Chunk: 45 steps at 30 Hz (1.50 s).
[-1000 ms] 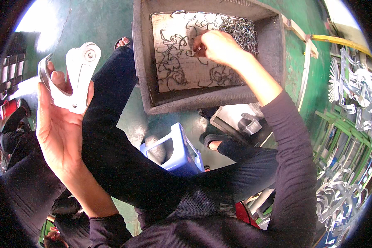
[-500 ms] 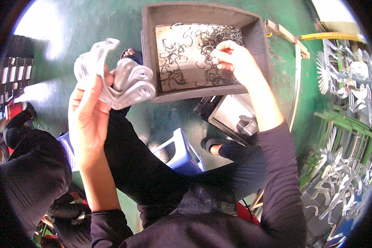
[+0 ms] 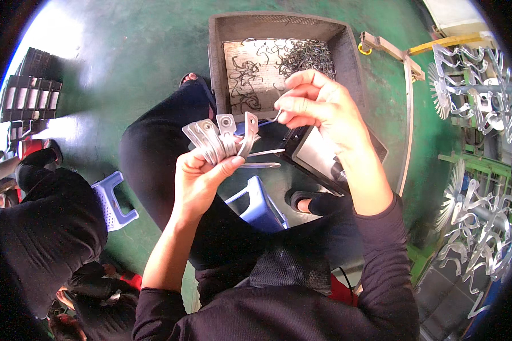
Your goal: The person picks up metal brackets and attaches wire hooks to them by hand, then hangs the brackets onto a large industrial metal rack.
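Note:
Several curved silvery metal brackets with holed ends (image 3: pixel 227 126) fan out from my left hand (image 3: pixel 194 184), its fingers wrapped round them over my knee. Just to the right of them, my right hand (image 3: pixel 321 111) pinches a thin wire hook (image 3: pixel 278 116) between thumb and fingers. The hook's end points down toward the brackets, apart from the nearest one as far as I can see. Behind my right hand stands a grey crate (image 3: pixel 284 27). Inside it many dark wire hooks (image 3: pixel 313 55) lie heaped at the right, with others scattered on a pale sheet.
A blue plastic stool (image 3: pixel 257 207) stands between my legs, beside a dark box (image 3: pixel 318 156). Racks of silvery metal parts (image 3: pixel 475 227) line the right side. Another person in dark clothes (image 3: pixel 51 238) sits close at left near a blue-violet stool (image 3: pixel 114 202).
My left hand has moved right and down with the brackets, which are now turned holes up. My right hand has come back from over the crate and shows a hook in its pinch.

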### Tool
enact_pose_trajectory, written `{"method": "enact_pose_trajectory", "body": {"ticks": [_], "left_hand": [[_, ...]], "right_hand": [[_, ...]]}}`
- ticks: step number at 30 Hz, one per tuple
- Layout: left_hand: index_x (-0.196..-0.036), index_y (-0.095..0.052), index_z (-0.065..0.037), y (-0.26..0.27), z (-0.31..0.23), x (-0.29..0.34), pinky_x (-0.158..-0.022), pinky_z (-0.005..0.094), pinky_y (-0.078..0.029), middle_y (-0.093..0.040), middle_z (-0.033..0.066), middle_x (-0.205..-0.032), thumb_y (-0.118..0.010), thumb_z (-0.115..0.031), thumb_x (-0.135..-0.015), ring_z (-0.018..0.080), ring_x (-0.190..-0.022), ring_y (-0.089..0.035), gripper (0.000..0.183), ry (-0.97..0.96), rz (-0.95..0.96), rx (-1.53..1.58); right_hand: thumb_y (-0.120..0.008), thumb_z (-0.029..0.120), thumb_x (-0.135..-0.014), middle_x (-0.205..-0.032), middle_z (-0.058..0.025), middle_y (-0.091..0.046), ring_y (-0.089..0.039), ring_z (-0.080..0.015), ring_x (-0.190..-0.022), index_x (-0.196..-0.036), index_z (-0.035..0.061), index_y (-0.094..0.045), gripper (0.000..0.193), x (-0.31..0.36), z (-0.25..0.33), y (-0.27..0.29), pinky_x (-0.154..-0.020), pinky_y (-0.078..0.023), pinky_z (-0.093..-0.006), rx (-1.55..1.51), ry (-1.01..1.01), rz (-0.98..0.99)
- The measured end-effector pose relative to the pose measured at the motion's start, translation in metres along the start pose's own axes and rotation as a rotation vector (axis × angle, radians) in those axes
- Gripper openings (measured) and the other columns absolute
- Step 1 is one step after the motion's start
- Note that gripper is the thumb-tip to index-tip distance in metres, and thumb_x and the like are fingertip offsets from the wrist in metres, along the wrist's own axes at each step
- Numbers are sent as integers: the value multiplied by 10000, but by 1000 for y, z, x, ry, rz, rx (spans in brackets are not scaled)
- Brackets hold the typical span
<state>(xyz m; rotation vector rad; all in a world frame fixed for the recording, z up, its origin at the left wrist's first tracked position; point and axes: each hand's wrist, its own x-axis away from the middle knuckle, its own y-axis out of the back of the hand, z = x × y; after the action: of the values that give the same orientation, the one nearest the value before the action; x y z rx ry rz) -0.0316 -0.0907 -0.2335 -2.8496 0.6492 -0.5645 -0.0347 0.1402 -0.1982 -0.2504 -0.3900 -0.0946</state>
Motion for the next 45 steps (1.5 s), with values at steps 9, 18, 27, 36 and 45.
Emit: {"method": "enact_pose_trajectory", "body": {"ticks": [9, 18, 27, 36, 45], "left_hand": [[-734, -602, -17, -3, 2, 13, -717, 260, -442, -621, 60, -764, -741, 3, -656, 150, -739, -584, 160, -549, 54, -501], [-975, -633, -1, -3, 19, 26, -780, 232, -450, -648, 37, -904, -620, -58, -824, 88, -824, -585, 162, -34, 34, 44], [-1092, -569, 17, 2, -10, 12, -844, 268, -428, -627, 85, -1014, -585, -49, -833, 130, -929, -584, 267, -131, -44, 97], [-1029, -610, 25, -26, -47, 35, -787, 230, -444, -650, 67, -942, -622, -1, -793, 93, -855, -584, 238, -207, -89, -150], [-946, -635, 27, -30, -53, 36, -665, 182, -428, -632, 8, -807, -630, 51, -768, 37, -711, -535, 179, -295, -84, -382]], "right_hand": [[-669, 65, -755, -795, -79, -613, -628, -147, -687, -922, 47, -512, 230, 29, -2, -32, -617, -515, -231, 6, -40, -89], [-598, -50, -789, -852, -123, -616, -632, -185, -726, -924, 33, -451, 216, 74, -31, -41, -668, -530, -284, -86, 383, -323], [-604, -101, -769, -870, -134, -597, -632, -183, -771, -918, 10, -442, 247, 98, -62, -43, -689, -539, -287, 95, 697, -390], [-606, -101, -766, -875, -142, -623, -636, -156, -773, -913, 6, -464, 231, 90, -73, -48, -712, -518, -253, 177, 686, -381], [-648, -92, -738, -856, -128, -634, -629, -137, -752, -898, -4, -493, 239, 87, -77, -44, -669, -520, -241, 444, 700, -477]]}}
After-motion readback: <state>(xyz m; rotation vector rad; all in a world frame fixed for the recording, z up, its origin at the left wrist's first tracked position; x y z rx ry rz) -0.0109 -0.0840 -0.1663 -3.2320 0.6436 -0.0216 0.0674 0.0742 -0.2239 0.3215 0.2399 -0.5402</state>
